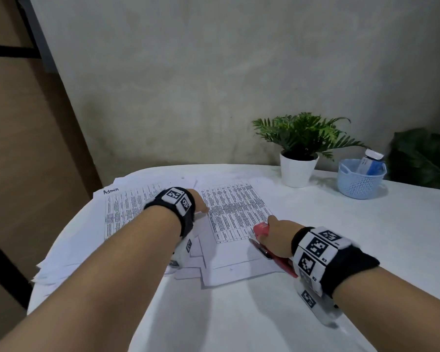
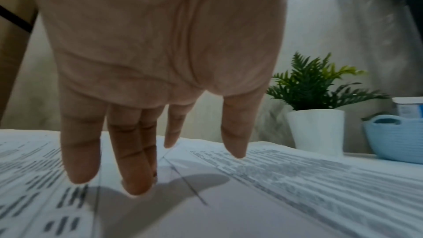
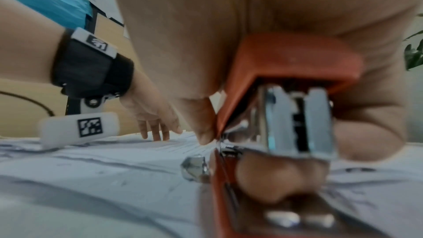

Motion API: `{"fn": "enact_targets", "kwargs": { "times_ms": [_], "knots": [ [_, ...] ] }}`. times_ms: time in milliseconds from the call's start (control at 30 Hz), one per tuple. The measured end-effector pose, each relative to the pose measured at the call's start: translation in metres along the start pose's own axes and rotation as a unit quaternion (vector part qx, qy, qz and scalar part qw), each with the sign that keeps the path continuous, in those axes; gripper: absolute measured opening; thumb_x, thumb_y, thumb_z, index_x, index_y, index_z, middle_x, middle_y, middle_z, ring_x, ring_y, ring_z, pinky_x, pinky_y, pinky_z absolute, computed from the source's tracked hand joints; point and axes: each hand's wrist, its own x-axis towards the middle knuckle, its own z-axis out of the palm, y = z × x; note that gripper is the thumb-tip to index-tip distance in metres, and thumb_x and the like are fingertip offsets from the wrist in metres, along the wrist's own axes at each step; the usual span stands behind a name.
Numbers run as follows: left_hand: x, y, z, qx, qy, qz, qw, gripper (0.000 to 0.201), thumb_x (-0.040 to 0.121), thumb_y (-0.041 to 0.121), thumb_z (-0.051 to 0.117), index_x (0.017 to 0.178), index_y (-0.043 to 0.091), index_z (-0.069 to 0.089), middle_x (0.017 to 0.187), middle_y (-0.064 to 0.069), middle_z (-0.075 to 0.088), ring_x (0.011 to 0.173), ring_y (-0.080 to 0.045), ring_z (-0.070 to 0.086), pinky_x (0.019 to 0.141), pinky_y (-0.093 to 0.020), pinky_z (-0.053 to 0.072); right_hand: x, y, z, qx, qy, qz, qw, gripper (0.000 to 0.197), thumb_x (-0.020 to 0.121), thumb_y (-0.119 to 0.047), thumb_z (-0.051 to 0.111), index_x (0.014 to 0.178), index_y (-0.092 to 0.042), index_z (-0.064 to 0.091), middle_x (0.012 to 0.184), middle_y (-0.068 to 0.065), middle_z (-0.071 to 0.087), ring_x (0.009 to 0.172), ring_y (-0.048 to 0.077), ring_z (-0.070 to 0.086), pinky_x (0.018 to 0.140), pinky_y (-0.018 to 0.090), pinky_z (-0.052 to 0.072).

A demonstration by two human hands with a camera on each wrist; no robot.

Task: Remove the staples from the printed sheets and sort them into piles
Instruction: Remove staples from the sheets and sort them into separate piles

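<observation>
right wrist view alone: stapler's [image 3: 290, 115] metal underside in right hand [image 3: 251, 42]

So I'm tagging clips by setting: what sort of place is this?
Probably a small office or home desk: printed sheets spread over a white table, a red stapler in the right hand, and a potted plant by a bare wall.

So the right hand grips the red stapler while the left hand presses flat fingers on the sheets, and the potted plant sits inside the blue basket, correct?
One thing is off: the potted plant stands on the table beside the blue basket, not in it, as the head view shows. The right hand does grip the red stapler, and the left hand's fingers do press the sheets.
</observation>
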Motion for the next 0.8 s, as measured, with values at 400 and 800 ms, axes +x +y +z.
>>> {"fn": "enact_targets", "kwargs": {
  "times_ms": [400, 800],
  "knots": [
    [0.035, 0.015, -0.004, -0.130, 0.073, 0.004, 0.989, 0.026, 0.082, 0.024, 0.070, 0.089, 0.002, 0.059, 0.082, -0.006, 0.059, 0.092, -0.028, 0.061, 0.075, -0.030, 0.046, 0.012, 0.002, 0.004, 0.037, 0.005, 0.012, 0.999, 0.033, 0.101, -0.024, 0.032, 0.130, -0.008, 0.035, 0.133, 0.013, 0.046, 0.121, 0.029, 0.049, 0.098, 0.033, 0.039],
    [0.017, 0.017, -0.009, -0.380, 0.215, 0.067, 0.897, 0.037, 0.087, -0.003, 0.037, 0.123, 0.005, 0.047, 0.113, -0.018, 0.059, 0.104, -0.035, 0.057, 0.092, -0.043, 0.049, 0.006, 0.007, 0.003, 0.088, 0.038, 0.006, 0.995, 0.036, 0.101, -0.030, 0.029, 0.127, -0.006, 0.036, 0.126, 0.014, 0.050, 0.110, 0.029, 0.054, 0.091, 0.035, 0.042]
  ]
}}
